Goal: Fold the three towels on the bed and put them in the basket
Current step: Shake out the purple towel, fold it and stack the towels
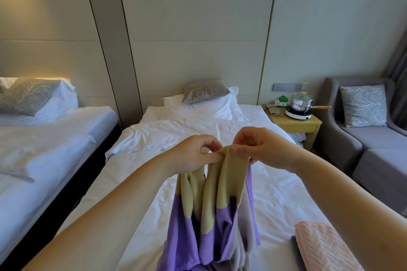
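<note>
A yellow, purple and grey towel (218, 207) hangs in the air above the white bed (275, 191), its lower part bunched near the bottom of the view. My left hand (191, 156) and my right hand (259, 149) pinch its yellow top edge close together, almost touching. A folded pink towel (323, 246) lies at the bottom right of the bed, with a dark grey towel (294, 242) edge showing just to its left. No basket is in view.
Pillows (204, 99) lie at the head of the bed. A second bed (50, 138) stands to the left across a narrow gap. On the right are a wooden nightstand (295, 125) with a pot on a hotplate (301, 103) and a grey sofa (370, 136).
</note>
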`<state>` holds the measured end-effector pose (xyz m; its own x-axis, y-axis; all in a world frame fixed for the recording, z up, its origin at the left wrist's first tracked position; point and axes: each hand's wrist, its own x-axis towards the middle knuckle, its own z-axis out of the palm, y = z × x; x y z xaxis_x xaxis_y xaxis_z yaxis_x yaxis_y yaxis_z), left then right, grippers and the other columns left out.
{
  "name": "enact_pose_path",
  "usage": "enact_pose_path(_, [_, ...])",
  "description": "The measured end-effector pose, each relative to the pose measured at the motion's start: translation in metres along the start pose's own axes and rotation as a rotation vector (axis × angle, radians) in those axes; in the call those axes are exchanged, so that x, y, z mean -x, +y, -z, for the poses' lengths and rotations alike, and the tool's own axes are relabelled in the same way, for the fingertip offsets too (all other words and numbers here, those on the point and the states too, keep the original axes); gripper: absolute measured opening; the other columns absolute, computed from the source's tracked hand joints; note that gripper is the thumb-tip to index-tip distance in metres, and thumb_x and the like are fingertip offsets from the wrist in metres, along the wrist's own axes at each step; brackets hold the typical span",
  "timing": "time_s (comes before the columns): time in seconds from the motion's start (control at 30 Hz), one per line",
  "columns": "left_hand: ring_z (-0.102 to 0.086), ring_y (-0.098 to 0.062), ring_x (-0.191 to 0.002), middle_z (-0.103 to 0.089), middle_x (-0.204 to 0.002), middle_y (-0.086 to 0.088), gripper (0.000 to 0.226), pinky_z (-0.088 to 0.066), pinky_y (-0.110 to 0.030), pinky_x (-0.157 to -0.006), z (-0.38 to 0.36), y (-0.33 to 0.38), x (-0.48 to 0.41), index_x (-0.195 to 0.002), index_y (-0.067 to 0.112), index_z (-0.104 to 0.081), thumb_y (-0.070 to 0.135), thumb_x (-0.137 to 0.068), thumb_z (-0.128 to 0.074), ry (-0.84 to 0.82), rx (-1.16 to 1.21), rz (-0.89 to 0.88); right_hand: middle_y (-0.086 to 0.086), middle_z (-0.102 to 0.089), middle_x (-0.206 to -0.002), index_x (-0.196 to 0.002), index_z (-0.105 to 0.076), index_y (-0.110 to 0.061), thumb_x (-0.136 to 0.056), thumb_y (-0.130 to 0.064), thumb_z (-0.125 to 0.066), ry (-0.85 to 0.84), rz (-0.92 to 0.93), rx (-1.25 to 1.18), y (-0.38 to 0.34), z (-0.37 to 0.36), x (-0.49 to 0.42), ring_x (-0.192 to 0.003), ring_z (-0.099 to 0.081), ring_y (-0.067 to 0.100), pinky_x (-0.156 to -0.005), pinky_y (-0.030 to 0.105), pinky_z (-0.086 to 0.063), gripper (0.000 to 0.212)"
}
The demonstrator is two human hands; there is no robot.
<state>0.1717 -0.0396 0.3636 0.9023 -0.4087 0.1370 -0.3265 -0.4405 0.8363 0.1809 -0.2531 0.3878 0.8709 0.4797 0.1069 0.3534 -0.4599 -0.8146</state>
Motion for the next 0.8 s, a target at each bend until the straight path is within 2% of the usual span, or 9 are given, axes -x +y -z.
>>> enact_pose_path(0.13, [-0.058,0.009,-0.070,-0.066,-0.095,0.014,0.009,-0.042,-0.006,-0.067,0.002,0.000,0.006,-0.098,0.023,-0.066,0.020,-0.089,-0.065,-0.037,0.029,0.006,-0.003,-0.063,-0.069,-0.080,-0.061,-0.020,-0.084,-0.022,-0.070,-0.002,0.039,0.063,-0.006,-0.001,-0.001,-0.056,-0.058,0.005,-0.052,0.018,-0.048,0.010])
enact_pose_path(0.23, [-0.061,0.001,-0.081,-0.068,-0.095,0.010,0.015,-0.047,-0.011,-0.076,0.001,0.004,0.008,-0.099,0.028,-0.067,0.035,-0.086,-0.068,-0.042,0.083,0.025,0.006,-0.070,-0.077,-0.084,-0.059,-0.019,-0.083,-0.021,-0.071,-0.009,0.073,0.050,-0.011,-0.001,-0.002,-0.056,-0.061,0.007,-0.052,0.018,-0.048,0.012])
enact_pose_path(0.33, [-0.059,-0.002,-0.078,-0.064,-0.083,0.013,0.010,-0.046,-0.015,-0.077,-0.004,0.006,0.004,-0.091,0.025,-0.068,0.034,-0.087,-0.067,0.044,0.057,-0.007,0.006,-0.071,-0.078,-0.089,-0.055,-0.018,-0.080,-0.015,-0.074,0.031,0.088,-0.098,-0.010,-0.003,0.000,-0.060,-0.065,0.011,-0.055,0.018,-0.050,0.021])
enact_pose_path(0.43, [-0.051,0.000,-0.065,-0.056,-0.066,0.018,0.009,-0.040,-0.010,-0.066,-0.006,0.005,0.002,-0.085,0.025,-0.067,0.033,-0.089,-0.064,0.083,0.103,-0.004,-0.001,-0.072,-0.077,-0.087,-0.059,-0.016,-0.073,-0.014,-0.079,0.103,0.070,-0.152,0.002,-0.006,0.004,-0.066,-0.065,0.012,-0.063,0.020,-0.050,0.024])
enact_pose_path(0.5, [-0.045,-0.003,-0.059,-0.051,-0.057,0.018,0.011,-0.036,-0.009,-0.061,-0.006,0.003,0.003,-0.087,0.023,-0.067,0.033,-0.091,-0.063,0.079,0.125,0.017,0.003,-0.074,-0.079,-0.084,-0.064,-0.018,-0.073,-0.015,-0.079,0.138,0.030,-0.153,0.011,-0.009,0.007,-0.072,-0.066,0.013,-0.073,0.028,-0.050,0.019])
enact_pose_path(0.57, [-0.041,-0.008,-0.061,-0.047,-0.058,0.016,0.015,-0.035,-0.015,-0.060,-0.007,0.002,0.003,-0.089,0.019,-0.066,0.034,-0.092,-0.061,0.057,0.097,0.020,0.003,-0.074,-0.089,-0.083,-0.065,-0.016,-0.077,-0.010,-0.076,0.167,0.036,-0.214,0.016,-0.010,0.008,-0.084,-0.070,0.019,-0.081,0.035,-0.053,0.014])
enact_pose_path(0.6, [-0.040,-0.010,-0.063,-0.046,-0.061,0.013,0.017,-0.034,-0.019,-0.062,-0.009,0.002,0.003,-0.090,0.017,-0.066,0.033,-0.092,-0.060,0.045,0.077,0.014,0.000,-0.074,-0.095,-0.083,-0.063,-0.014,-0.078,-0.008,-0.073,0.158,0.064,-0.249,0.017,-0.010,0.009,-0.090,-0.070,0.020,-0.083,0.033,-0.054,0.013])
enact_pose_path(0.7, [-0.046,-0.005,-0.068,-0.050,-0.071,0.012,0.016,-0.036,-0.018,-0.070,-0.014,0.005,0.002,-0.089,0.017,-0.067,0.028,-0.095,-0.057,0.025,0.017,-0.013,0.002,-0.073,-0.100,-0.085,-0.061,-0.010,-0.080,-0.005,-0.071,0.098,0.099,-0.324,0.014,-0.012,0.008,-0.096,-0.069,0.018,-0.086,0.027,-0.054,0.013])
enact_pose_path(0.8, [-0.050,0.006,-0.067,-0.055,-0.068,0.024,0.015,-0.037,-0.007,-0.068,-0.015,0.010,0.001,-0.084,0.029,-0.066,0.024,-0.095,-0.056,0.003,-0.009,-0.021,0.013,-0.072,-0.092,-0.084,-0.061,-0.011,-0.077,-0.007,-0.075,0.145,0.063,-0.227,0.011,-0.010,0.006,-0.090,-0.069,0.028,-0.084,0.036,-0.056,0.016])
